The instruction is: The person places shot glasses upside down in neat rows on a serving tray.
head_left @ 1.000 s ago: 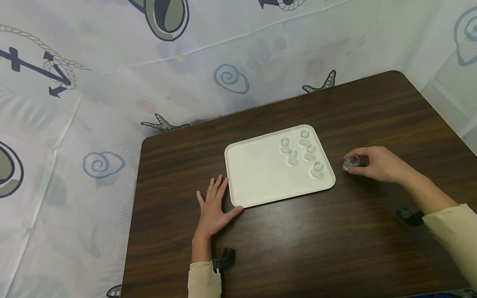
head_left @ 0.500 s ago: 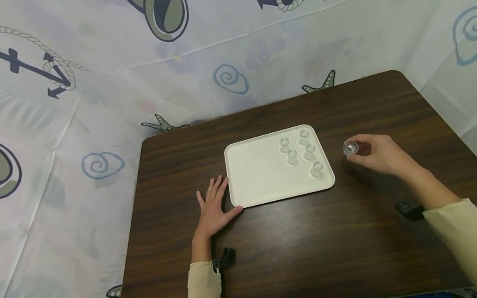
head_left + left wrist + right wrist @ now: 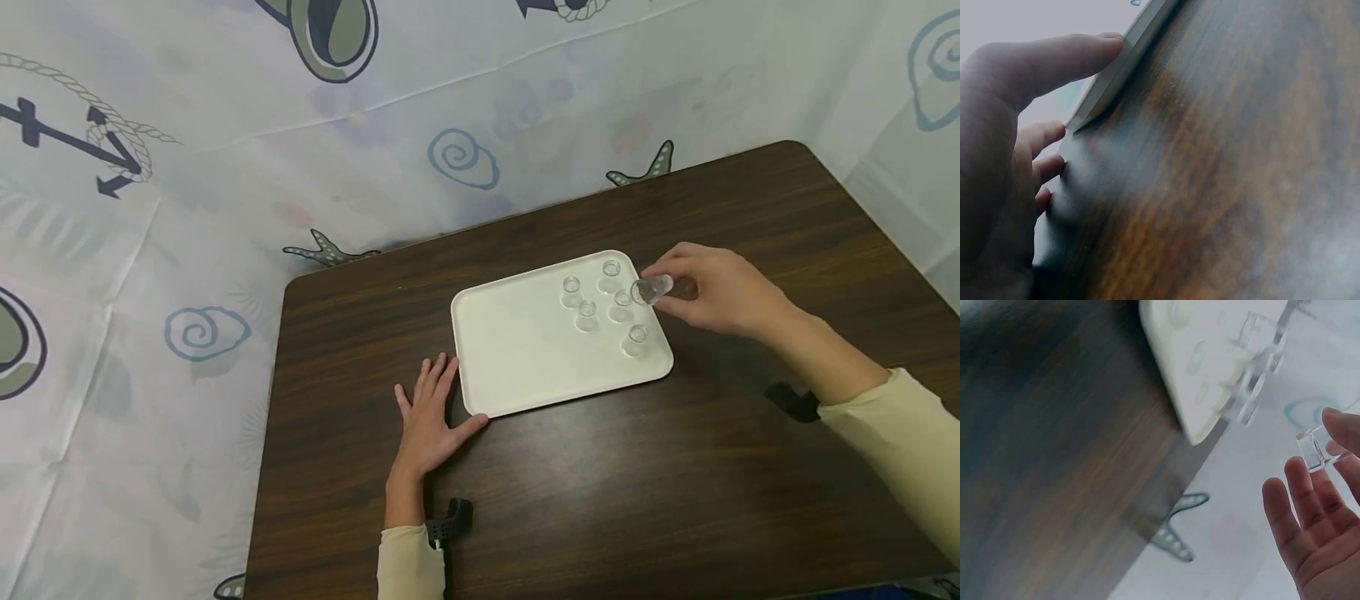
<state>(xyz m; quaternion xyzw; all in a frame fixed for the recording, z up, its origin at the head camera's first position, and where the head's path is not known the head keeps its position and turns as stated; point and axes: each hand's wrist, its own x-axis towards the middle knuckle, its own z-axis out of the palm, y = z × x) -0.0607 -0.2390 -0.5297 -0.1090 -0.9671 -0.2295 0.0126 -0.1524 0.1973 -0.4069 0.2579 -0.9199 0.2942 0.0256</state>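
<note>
My right hand (image 3: 723, 287) pinches a small clear shot glass (image 3: 651, 289) between thumb and fingertips. The glass is tilted and overlaps the tray's right edge in the head view; in the right wrist view, one end of the shot glass (image 3: 1315, 449) shows beyond the fingers. Several similar clear glasses (image 3: 587, 316) stand on the right part of a cream rectangular tray (image 3: 517, 350). My left hand (image 3: 429, 425) lies with fingers spread at the tray's near left corner. In the left wrist view its thumb (image 3: 1079, 56) rests along the tray's rim (image 3: 1107, 84).
The tray sits on a dark wood-grain table (image 3: 600, 500). A pale curtain (image 3: 360, 158) with sea motifs hangs behind and to the left of the table. A black wrist strap mount (image 3: 453, 521) is at the left wrist.
My right hand has lifted the shot glass from the table right of the tray and carried it left and away from me to the tray's edge, tipping it. The left hand stays put.
</note>
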